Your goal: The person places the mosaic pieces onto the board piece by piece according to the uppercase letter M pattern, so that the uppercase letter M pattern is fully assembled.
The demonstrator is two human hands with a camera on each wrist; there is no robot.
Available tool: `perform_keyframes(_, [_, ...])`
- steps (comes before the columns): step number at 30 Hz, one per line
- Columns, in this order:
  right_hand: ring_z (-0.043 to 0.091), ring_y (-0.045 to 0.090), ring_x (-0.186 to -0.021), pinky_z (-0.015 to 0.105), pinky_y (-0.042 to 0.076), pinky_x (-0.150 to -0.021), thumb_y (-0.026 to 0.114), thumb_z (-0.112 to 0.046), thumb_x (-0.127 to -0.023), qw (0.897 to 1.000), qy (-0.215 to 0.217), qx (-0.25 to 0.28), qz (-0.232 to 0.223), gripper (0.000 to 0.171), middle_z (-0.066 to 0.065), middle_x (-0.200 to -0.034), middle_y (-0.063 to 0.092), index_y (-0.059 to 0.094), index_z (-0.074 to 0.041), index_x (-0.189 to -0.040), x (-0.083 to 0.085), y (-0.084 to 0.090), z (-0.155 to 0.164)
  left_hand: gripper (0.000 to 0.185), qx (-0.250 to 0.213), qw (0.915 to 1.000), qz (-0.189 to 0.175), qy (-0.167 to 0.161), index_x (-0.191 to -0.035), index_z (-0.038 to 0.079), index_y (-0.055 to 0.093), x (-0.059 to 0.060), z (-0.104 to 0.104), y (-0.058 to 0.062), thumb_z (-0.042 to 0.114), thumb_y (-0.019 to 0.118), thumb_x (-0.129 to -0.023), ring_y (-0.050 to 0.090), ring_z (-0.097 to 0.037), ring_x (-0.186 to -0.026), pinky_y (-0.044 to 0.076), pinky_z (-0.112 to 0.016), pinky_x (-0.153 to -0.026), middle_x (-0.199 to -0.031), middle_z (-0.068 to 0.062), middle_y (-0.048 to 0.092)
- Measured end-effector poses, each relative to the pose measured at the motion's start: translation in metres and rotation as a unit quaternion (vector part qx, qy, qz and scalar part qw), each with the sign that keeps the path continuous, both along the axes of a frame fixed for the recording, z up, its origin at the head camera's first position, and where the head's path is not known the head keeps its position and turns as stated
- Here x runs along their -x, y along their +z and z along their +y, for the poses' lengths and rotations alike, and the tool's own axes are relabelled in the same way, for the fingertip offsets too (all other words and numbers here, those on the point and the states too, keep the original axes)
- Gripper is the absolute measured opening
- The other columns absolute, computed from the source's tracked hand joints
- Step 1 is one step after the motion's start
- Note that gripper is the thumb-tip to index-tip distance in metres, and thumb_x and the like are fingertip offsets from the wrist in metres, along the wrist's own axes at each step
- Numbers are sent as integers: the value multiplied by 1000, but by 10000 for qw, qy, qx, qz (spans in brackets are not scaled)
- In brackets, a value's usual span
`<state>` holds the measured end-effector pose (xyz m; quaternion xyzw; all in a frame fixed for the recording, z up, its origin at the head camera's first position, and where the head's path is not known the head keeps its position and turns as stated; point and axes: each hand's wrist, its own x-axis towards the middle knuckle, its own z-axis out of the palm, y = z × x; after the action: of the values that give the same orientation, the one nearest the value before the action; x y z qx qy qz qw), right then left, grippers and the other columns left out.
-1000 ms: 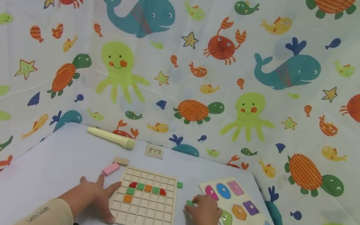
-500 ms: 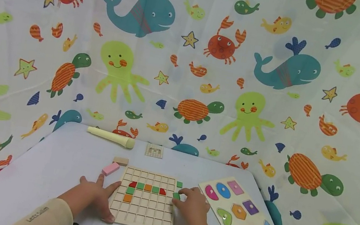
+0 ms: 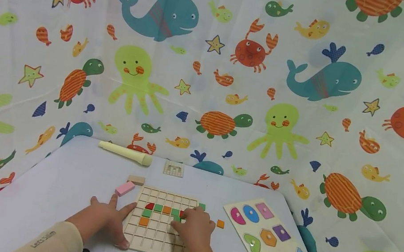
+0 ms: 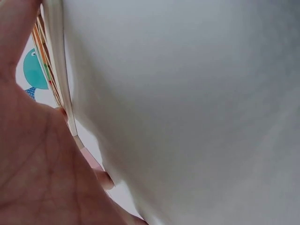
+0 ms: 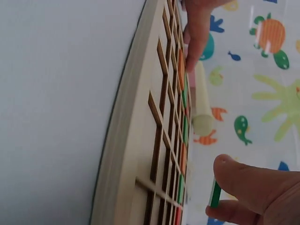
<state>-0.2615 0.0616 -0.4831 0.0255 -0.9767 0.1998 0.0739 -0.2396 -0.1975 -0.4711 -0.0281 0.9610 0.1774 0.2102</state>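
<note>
My right hand (image 3: 197, 228) pinches a green square tile (image 5: 215, 194) between thumb and finger, above the right part of a wooden grid board (image 3: 147, 242). On the board's left edge rests my left hand (image 3: 108, 220), fingers spread and thumb at the near corner. A row of tiles lies in the grid: a red rounded one (image 3: 149, 206), a green (image 3: 157, 208), an orange (image 3: 167, 210), another green and a red one partly covered by my right hand. Below the row's left end sit a green tile (image 3: 146, 213) and an orange tile (image 3: 143, 221).
Right of the board lie a loose orange tile (image 3: 220, 224) and a loose green tile (image 3: 202, 206). A shape puzzle board (image 3: 259, 249) is at the right. Pink (image 3: 124, 188) and tan blocks (image 3: 136, 180), a yellow microphone-shaped object (image 3: 125, 153) and a small grid card (image 3: 174, 168) are farther back.
My right hand has carried the green tile leftward from beside the puzzle board to over the grid, uncovering the loose orange tile. My left hand has stayed at the board's edge.
</note>
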Motion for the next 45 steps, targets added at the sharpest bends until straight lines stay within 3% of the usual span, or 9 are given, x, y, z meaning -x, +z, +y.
perform_keyframes(7, [30, 58, -105, 61, 45, -91, 92, -47, -79, 9999, -5, -145, -81, 31, 2, -107, 66, 83, -29, -102, 0, 0, -14, 132, 5, 10000, 26, -4, -165, 27, 38, -2, 0, 0, 69, 97, -54, 1, -89, -137, 18, -94, -106, -169, -43, 8])
perform_keyframes(14, [30, 57, -107, 62, 44, -92, 93, -49, -78, 9995, 58, -287, -119, 33, 3, -106, 65, 83, -29, -102, 5, 5, -23, 131, -44, 10000, -3, 62, -165, 28, 38, -3, 0, 3, 68, 98, -55, -1, -87, -139, 18, -94, -106, -169, -42, 7])
perform_keyframes(27, [26, 52, -93, 60, 41, -90, 92, -55, -76, 9962, 202, -831, -139, 36, 0, -88, 57, 76, -23, -80, 15, 0, -42, 130, -68, 9999, -51, 104, -165, 30, 38, -2, -1, 2, 68, 97, -55, -2, -86, -140, 20, -95, -104, -171, -40, 5])
perform_keyframes(35, [28, 53, -97, 60, 39, -96, 96, -47, -75, 9954, 225, -897, -235, 37, 2, -89, 58, 82, -19, -95, 20, -2, -46, 130, -120, 9998, -65, 151, -165, 31, 39, -3, 0, 4, 66, 98, -54, -3, -86, -141, 21, -95, -104, -171, -39, 5])
perform_keyframes(45, [28, 54, -97, 57, 40, -94, 97, -47, -74, 9930, 333, -1091, -321, 39, 2, -89, 58, 81, -19, -96, 24, -4, -50, 130, -36, 9999, -52, 105, -165, 29, 38, -4, 1, 7, 68, 97, -56, -1, -86, -141, 20, -94, -105, -170, -40, 7])
